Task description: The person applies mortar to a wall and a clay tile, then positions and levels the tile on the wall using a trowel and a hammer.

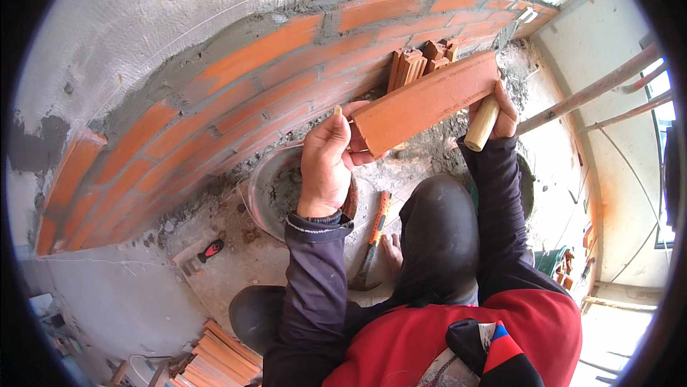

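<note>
A long orange clay brick (429, 104) is held up at a slant before the wall. My left hand (329, 154) supports its left end, fingers partly hidden behind it and thumb raised. At the other end, my right hand (505, 111) is closed round a thick wooden handle (482, 123) and lies against the brick. Whatever that handle belongs to is hidden. Behind the brick runs a partly built brick wall (236, 111) with grey mortar along its top. Below my left hand stands a round bucket (259, 194) with grey mortar inside.
A hammer (378, 222) with an orange grip lies by my knee. A red-and-black-handled tool (210, 249) rests on the floor at left. Loose bricks (408, 68) stand against the wall, more bricks (222, 355) are stacked lower left. Poles (594, 93) slant in from the right.
</note>
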The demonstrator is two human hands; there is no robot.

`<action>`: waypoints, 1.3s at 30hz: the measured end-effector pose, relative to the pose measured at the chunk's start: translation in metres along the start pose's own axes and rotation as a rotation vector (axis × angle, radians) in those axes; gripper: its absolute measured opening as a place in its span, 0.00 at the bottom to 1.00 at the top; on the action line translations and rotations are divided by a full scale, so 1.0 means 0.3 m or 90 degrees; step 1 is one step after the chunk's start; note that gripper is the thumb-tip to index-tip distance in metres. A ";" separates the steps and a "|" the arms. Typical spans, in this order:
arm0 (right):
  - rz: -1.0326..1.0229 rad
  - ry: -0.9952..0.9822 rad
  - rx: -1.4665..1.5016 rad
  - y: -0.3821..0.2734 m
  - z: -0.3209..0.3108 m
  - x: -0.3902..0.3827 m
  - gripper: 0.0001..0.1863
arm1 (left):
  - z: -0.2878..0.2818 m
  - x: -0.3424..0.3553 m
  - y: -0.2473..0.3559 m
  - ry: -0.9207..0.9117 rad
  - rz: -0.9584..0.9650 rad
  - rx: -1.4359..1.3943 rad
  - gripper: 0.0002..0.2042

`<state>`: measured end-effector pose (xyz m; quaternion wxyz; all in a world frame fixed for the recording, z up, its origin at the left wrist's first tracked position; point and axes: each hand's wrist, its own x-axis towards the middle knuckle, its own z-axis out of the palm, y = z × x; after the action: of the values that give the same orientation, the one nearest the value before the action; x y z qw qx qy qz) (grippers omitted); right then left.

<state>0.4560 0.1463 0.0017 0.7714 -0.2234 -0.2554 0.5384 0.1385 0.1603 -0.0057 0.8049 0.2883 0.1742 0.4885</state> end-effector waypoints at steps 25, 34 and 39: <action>-0.159 0.202 -0.261 -0.017 0.384 -0.230 0.19 | 0.030 0.075 -0.134 0.288 -0.064 -0.129 0.15; -0.017 0.200 -0.075 -0.014 0.170 -0.156 0.14 | 0.184 0.056 -0.091 0.188 0.195 0.017 0.13; -0.010 0.117 -0.031 0.006 0.137 -0.148 0.13 | 0.225 0.098 -0.147 0.251 0.357 0.143 0.22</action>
<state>0.4158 0.1079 0.0255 0.7901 -0.2882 -0.1983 0.5034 0.2203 0.1508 0.0184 0.5537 0.3115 0.2927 0.7146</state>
